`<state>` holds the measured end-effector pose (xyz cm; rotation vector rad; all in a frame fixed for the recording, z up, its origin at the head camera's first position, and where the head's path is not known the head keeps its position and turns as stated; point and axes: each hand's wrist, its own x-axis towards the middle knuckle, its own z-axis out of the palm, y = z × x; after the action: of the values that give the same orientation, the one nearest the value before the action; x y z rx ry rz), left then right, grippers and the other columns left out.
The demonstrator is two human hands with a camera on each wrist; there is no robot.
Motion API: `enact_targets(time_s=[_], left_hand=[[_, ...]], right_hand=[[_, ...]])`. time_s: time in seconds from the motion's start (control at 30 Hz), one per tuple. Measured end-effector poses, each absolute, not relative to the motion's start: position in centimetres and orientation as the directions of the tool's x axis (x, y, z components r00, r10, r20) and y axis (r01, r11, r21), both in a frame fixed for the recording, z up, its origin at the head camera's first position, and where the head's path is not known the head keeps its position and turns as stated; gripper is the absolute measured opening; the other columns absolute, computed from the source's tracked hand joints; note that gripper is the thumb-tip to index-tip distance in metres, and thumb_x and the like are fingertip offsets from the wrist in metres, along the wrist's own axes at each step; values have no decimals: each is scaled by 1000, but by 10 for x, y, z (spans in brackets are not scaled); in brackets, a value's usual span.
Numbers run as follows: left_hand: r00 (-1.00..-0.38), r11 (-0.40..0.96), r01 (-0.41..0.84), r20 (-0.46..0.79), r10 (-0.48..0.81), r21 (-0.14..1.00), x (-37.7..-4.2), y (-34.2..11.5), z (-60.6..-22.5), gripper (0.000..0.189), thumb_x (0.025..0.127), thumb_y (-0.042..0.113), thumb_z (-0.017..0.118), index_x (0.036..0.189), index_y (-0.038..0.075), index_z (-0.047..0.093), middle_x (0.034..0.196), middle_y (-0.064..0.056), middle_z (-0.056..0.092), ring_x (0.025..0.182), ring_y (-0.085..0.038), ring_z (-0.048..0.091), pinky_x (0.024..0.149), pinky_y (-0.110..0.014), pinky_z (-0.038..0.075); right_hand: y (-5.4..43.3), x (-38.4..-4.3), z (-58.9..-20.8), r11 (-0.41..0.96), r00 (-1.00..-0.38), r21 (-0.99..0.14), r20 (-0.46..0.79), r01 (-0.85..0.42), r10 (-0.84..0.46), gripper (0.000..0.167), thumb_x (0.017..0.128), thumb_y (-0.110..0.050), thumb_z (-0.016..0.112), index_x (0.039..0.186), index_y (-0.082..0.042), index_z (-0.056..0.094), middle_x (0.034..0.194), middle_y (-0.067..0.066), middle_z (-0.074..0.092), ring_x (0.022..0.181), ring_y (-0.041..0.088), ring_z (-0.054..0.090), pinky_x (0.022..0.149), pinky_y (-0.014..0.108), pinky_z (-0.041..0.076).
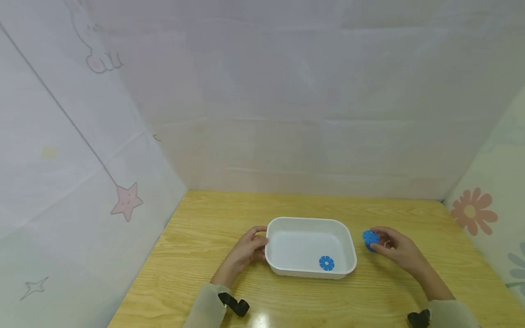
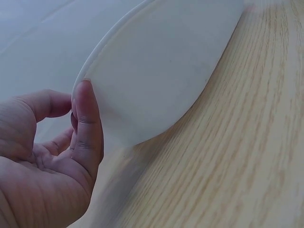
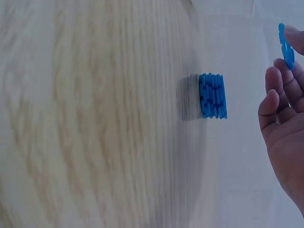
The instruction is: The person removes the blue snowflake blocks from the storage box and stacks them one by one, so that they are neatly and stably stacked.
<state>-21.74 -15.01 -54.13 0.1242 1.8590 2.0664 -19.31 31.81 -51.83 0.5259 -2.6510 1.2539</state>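
Observation:
A white plastic tray stands on the table, with one blue snowflake disc lying inside near its front right. My left hand pinches the tray's left rim; the left wrist view shows thumb and fingers at the edge. To the right of the tray, my right hand pinches another blue snowflake disc between thumb and fingertip. A short stack of blue discs stands on the table, and in the head view the held disc partly covers it.
The wooden table meets a pale cloth backdrop at the back. Printed cloth walls rise on both sides, with a pink star on the left and a pink flower on the right.

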Motion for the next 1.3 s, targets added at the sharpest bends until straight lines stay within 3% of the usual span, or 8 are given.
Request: enact_targets(time_s=[0.57,0.83,1.3], left_hand=[[-939,-62,-206,-179,295,977,-215,-150,-542,50,99,12,63,145,3,45,100,-13,67,73,-13,64,62,-25,56],[-938,-66,-215,-188,292,974,-215,-149,-540,49,99,10,61,145,3,46,100,-13,67,73,-13,64,61,-24,56],[-933,-57,-217,-190,306,975,-215,-149,-539,51,99,13,62,146,4,45,103,-15,67,73,-13,64,63,-26,57]], right_hand=[[343,-200,-530,596,-942,-729,244,-336,-232,44,95,-11,71,136,0,58,107,8,66,88,4,58,73,22,52],[348,-201,-534,612,-966,-750,157,-252,-205,47,98,-22,69,138,0,56,105,7,62,89,4,55,72,24,53],[357,-208,-547,626,-987,-770,27,-122,-158,55,97,-36,68,143,-8,55,120,12,59,96,10,55,74,27,52]])
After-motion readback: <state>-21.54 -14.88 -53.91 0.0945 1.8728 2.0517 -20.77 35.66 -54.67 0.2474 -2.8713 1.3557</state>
